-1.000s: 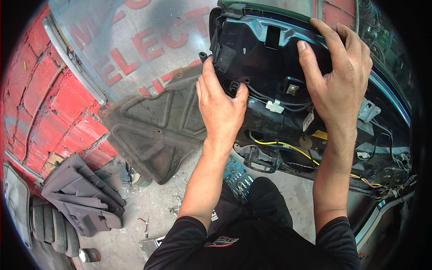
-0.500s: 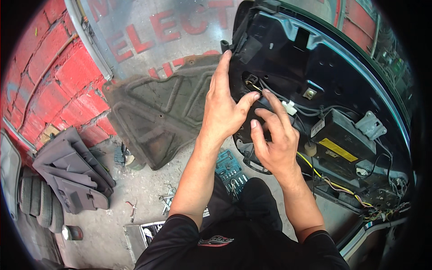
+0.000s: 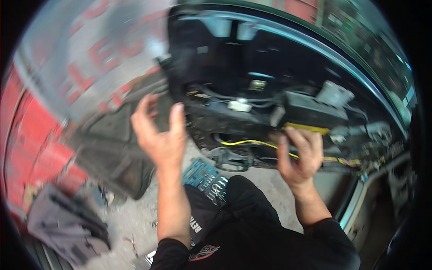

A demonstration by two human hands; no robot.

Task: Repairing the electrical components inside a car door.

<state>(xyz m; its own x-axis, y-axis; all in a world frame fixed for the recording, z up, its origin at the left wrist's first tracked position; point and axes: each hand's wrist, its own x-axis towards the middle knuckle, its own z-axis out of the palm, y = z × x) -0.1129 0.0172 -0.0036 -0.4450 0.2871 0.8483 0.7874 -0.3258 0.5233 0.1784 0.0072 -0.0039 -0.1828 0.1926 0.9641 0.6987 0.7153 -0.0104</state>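
Observation:
In front of me stands the stripped inner side of a dark car door [image 3: 234, 58]. A black box [image 3: 315, 108] with a yellow label is mounted on it, beside a grey metal bracket [image 3: 335, 94]. A yellow cable [image 3: 243, 142] and a white connector [image 3: 240, 105] show to the left of the box. My left hand [image 3: 162, 135] is raised with thumb and fingers apart, holding nothing, left of the door's edge. Just below the box, near the yellow cable, is my right hand [image 3: 301, 157], fingers loosely bent and nothing visible in them. Motion blurs the picture.
A dark moulded panel [image 3: 112, 148] leans behind my left hand. Below the door, a teal socket set case [image 3: 202, 180] lies open on the floor by my legs. Grey door trim [image 3: 63, 225] stands at lower left near the red brick wall [image 3: 27, 144].
My view has turned right, so the door appears further left. My hands, close together before by the door's left part, have parted; the right is now at the black box.

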